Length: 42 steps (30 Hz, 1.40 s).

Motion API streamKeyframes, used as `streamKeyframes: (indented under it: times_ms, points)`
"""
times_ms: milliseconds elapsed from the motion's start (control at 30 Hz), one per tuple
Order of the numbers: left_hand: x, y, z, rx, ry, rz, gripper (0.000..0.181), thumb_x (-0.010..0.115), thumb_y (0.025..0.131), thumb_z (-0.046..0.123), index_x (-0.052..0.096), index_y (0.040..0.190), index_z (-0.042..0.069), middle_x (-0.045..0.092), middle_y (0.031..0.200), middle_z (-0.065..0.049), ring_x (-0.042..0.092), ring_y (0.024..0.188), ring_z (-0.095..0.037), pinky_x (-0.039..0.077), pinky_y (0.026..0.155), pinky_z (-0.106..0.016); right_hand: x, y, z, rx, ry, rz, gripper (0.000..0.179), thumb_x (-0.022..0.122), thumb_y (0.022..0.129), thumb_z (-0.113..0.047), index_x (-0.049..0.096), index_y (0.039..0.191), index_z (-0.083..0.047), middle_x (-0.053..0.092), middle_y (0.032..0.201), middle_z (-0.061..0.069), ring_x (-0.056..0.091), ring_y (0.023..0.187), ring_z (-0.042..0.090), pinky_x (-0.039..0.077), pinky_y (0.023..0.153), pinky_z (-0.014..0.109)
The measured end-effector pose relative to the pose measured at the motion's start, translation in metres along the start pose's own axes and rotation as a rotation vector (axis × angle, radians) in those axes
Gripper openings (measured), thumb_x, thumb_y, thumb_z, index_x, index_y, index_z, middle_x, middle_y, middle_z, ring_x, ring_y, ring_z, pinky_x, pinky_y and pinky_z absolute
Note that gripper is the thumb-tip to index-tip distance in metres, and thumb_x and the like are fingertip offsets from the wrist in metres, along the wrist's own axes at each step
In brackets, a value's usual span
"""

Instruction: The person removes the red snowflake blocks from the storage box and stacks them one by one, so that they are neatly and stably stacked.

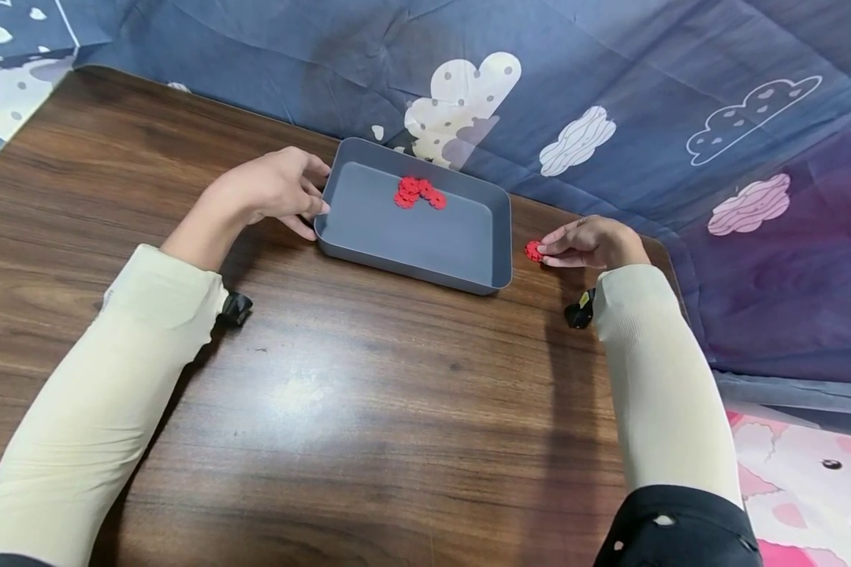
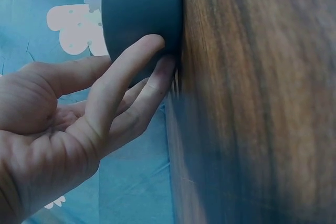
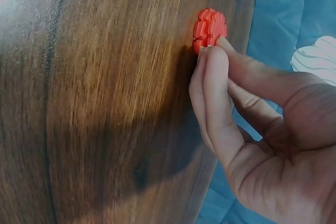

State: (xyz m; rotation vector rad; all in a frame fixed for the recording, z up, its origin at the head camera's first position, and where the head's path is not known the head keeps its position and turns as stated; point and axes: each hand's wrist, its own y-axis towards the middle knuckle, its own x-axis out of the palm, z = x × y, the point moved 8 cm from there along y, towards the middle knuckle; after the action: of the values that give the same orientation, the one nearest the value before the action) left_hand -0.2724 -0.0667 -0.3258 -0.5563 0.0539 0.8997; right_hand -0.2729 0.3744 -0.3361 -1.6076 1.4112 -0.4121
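A shallow dark grey tray (image 1: 411,245) lies on the wooden table. My left hand (image 1: 280,189) is at its left end, with fingertips touching the outer wall; the left wrist view shows the fingers (image 2: 131,66) against the grey side. Inside the tray, toward the far wall, lie several red flower-shaped discs (image 1: 410,189). To the right of the tray, my right hand (image 1: 589,242) pinches red flower-shaped discs (image 3: 211,27) between thumb and fingertips. They look like two stacked together, held at the tabletop; whether they touch it I cannot tell.
The brown wooden table (image 1: 369,409) stretches toward the front. A blue and purple cloth (image 1: 631,87) with cloud prints hangs behind its far edge. At the lower right is a pink printed fabric (image 1: 808,488). Black wrist straps (image 1: 235,309) sit at both cuffs.
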Motion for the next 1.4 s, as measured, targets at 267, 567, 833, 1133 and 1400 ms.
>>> streamKeyframes:
  times_ms: [267,567,833,1133,1400]
  points:
    - [-0.005,-0.001,-0.001,0.004,-0.007,0.007,0.074,0.053,0.109,-0.003,0.013,0.171,-0.001,0.048,0.147,-0.028,0.061,0.11,-0.026,0.073,0.087,-0.032,0.001,-0.005,-0.008,-0.005,-0.037,0.056,0.021,0.062,0.106,0.003,0.074,0.093,-0.008,0.076,0.087,0.005,0.076,0.078,0.015,0.071,0.081,0.023]
    - [-0.005,0.0,0.0,0.003,-0.011,0.009,0.074,0.053,0.108,-0.003,0.012,0.171,-0.001,0.049,0.146,-0.028,0.063,0.109,-0.026,0.072,0.088,-0.031,0.002,-0.008,-0.011,0.012,-0.072,0.103,0.021,0.062,0.105,0.001,0.073,0.09,-0.008,0.077,0.081,0.006,0.076,0.072,0.014,0.072,0.075,0.023]
    - [-0.002,0.001,0.0,-0.004,-0.004,0.011,0.075,0.053,0.108,-0.004,0.013,0.171,0.0,0.046,0.149,-0.029,0.059,0.113,-0.027,0.072,0.088,-0.031,0.003,-0.013,-0.017,-0.029,-0.072,0.125,0.023,0.063,0.105,0.002,0.074,0.088,-0.009,0.075,0.082,0.004,0.075,0.073,0.013,0.072,0.077,0.024]
    - [-0.002,0.001,-0.001,0.003,0.01,0.024,0.073,0.054,0.108,-0.004,0.015,0.17,-0.001,0.048,0.146,-0.028,0.06,0.104,-0.023,0.073,0.087,-0.031,0.016,-0.033,-0.051,-0.087,-0.042,0.037,0.029,0.062,0.106,0.003,0.078,0.084,-0.009,0.078,0.084,0.003,0.077,0.077,0.015,0.072,0.08,0.026]
    - [0.001,0.0,0.0,0.005,0.014,0.019,0.072,0.053,0.108,-0.004,0.015,0.17,-0.002,0.048,0.149,-0.03,0.06,0.109,-0.026,0.072,0.087,-0.031,0.037,-0.039,-0.076,-0.123,-0.122,0.018,0.021,0.067,0.103,0.005,0.077,0.09,-0.007,0.078,0.089,0.003,0.078,0.08,0.014,0.072,0.081,0.026]
